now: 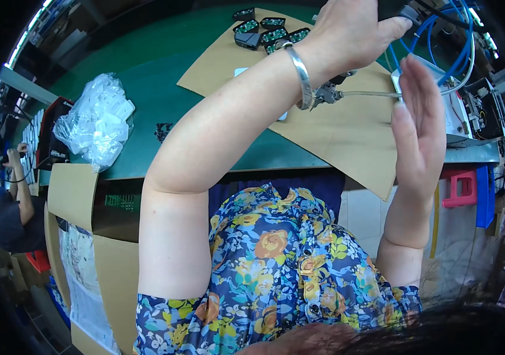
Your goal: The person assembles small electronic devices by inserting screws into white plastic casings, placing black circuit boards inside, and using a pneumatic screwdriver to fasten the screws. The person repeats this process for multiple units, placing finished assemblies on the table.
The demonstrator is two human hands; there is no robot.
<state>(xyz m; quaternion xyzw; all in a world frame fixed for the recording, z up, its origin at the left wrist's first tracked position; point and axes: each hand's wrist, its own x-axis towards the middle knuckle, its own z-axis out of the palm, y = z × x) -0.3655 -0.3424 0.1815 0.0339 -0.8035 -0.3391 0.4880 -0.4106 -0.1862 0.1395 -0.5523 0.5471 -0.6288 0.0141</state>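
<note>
My left hand [350,35] reaches across to the upper right, its thumb stretched along a dark object [392,8] cut off by the top edge. The other fingers are out of sight, and the object's kind is unclear. My right hand [423,127] is raised and open, fingers straight and thumb apart, holding nothing visible. A pale cable [371,93] passes behind it; I cannot tell if they touch. That cable runs to a grey metal connector [327,94] beside my left wrist, which wears a silver bangle [300,74]. Several black housings with green circuit boards [273,35] lie beyond my left forearm.
Brown cardboard [347,133] covers part of the green table [252,151]. A clear bag of white parts [101,121] sits at left. Blue cables [427,35] and an opened white-cased device [454,115] stand at right. A pink stool [460,189] is below. Another person [18,216] works far left.
</note>
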